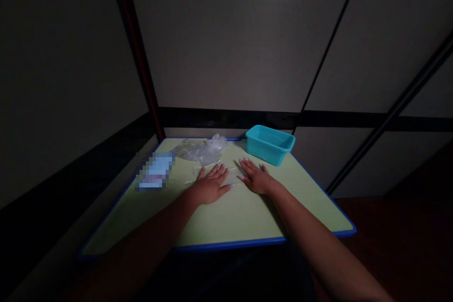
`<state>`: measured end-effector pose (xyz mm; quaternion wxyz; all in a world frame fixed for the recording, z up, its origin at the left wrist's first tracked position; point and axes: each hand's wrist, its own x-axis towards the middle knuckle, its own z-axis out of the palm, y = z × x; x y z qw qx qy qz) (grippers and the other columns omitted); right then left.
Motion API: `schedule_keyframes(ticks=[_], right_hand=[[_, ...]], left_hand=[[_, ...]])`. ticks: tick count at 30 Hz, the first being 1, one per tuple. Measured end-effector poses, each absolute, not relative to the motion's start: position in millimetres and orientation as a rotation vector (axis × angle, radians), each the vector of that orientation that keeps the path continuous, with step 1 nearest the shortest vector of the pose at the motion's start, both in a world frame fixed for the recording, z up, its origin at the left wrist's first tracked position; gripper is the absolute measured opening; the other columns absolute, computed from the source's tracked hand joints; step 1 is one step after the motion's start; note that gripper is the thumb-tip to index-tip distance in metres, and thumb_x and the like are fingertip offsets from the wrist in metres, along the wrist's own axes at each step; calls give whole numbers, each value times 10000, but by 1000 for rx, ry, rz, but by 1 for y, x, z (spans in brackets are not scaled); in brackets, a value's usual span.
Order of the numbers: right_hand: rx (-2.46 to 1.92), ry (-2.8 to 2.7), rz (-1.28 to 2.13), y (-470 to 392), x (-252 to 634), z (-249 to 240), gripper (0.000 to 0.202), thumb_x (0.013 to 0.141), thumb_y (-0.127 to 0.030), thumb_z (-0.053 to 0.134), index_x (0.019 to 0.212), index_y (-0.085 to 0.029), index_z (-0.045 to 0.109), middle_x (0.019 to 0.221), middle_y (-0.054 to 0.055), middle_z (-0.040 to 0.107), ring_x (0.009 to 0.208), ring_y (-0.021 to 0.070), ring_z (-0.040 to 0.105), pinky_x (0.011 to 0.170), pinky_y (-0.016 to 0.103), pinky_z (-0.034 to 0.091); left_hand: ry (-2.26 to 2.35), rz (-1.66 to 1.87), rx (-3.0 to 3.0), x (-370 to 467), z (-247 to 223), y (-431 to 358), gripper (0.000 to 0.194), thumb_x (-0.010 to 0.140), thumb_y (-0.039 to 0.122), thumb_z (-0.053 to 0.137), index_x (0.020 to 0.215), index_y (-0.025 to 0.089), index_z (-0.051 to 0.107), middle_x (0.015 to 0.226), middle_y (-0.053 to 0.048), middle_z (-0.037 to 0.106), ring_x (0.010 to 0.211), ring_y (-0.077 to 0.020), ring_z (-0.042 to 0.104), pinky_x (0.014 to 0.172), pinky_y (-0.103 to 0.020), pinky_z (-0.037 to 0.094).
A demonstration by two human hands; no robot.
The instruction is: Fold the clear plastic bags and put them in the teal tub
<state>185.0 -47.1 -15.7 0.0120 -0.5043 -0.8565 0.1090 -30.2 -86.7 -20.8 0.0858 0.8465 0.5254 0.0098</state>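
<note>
Palm down, my left hand (208, 185) lies on a flat piece of clear plastic (233, 177) with its fingers spread. My right hand (256, 177) rests at the right end of that same plastic, fingers stretched out and apart. The film is see-through, so its exact outline is hard to make out, and part of it is hidden under my hands. Just beyond my left hand sits a crumpled heap of clear plastic bags (203, 150). Neither hand grips anything.
A turquoise plastic basin (265, 144) stands at the table's back right, beyond my right hand. At the left edge lies a blurred-out flat object (155, 172). The pale green table (226, 222) has a blue rim, and wall panels (230, 47) rise behind it.
</note>
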Motion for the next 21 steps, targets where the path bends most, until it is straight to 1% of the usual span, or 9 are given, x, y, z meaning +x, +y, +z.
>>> schedule_keyframes(ticks=[3, 7, 11, 15, 17, 18, 19, 21], right_hand=[[-1639, -2695, 378, -45, 190, -14, 676, 894, -536, 235, 1451, -282, -51, 1524, 45, -52, 1386, 243, -50, 1024, 620, 63], [-1734, -2734, 480, -40, 202, -8, 773, 851, -591, 337, 1454, -279, -32, 1520, 62, -87, 1377, 280, -95, 1007, 641, 103], [-1808, -2697, 530, -35, 214, -6, 785, 856, -567, 369, 1456, -259, -32, 1519, 85, -81, 1375, 280, -94, 1013, 629, 135], [-1866, -2664, 544, -31, 221, -7, 820, 854, -523, 424, 1453, -244, -61, 1514, 96, -104, 1370, 283, -103, 1034, 597, 151], [-1859, -2652, 537, -30, 222, -8, 820, 859, -499, 433, 1458, -207, -45, 1512, 115, -96, 1371, 280, -91, 1055, 563, 145], [-1824, -2647, 525, -30, 221, -8, 784, 879, -482, 401, 1460, -182, -31, 1513, 123, -81, 1373, 264, -81, 1072, 529, 136], [-1774, -2642, 508, -30, 220, -7, 733, 904, -458, 350, 1462, -151, -13, 1514, 130, -60, 1377, 240, -68, 1090, 484, 124], [-1624, -2625, 459, -31, 217, -5, 611, 951, -381, 190, 1457, -74, 38, 1517, 144, 2, 1381, 170, -34, 1113, 358, 93]], left_hand=[[1569, 17, 2516, -30, -21, -87, 650, 903, 589, 172, 1458, 256, 105, 1516, -45, 32, 1390, -259, 9, 1043, -607, 21], [1610, 19, 2516, -31, -21, -87, 662, 890, 618, 167, 1454, 275, 119, 1517, -53, 40, 1389, -264, -3, 1034, -621, 17], [1591, 18, 2533, -32, -21, -88, 659, 889, 622, 180, 1453, 286, 115, 1516, -75, 44, 1387, -271, -7, 1020, -636, 14], [1584, 8, 2537, -32, -19, -89, 610, 892, 615, 201, 1438, 355, 119, 1514, -79, 49, 1385, -279, -10, 1000, -656, 22], [1595, 15, 2553, -32, -17, -90, 604, 889, 621, 210, 1433, 366, 144, 1512, -89, 73, 1385, -284, 16, 999, -655, 17], [1600, 26, 2572, -32, -16, -91, 601, 888, 622, 215, 1429, 366, 165, 1509, -96, 92, 1384, -286, 34, 1002, -651, 6], [1606, 42, 2597, -32, -16, -92, 599, 887, 623, 219, 1425, 363, 191, 1506, -104, 117, 1383, -286, 57, 1006, -643, -10], [1619, 89, 2669, -32, -14, -95, 599, 884, 626, 230, 1412, 346, 259, 1492, -123, 180, 1378, -286, 115, 1017, -615, -56]])
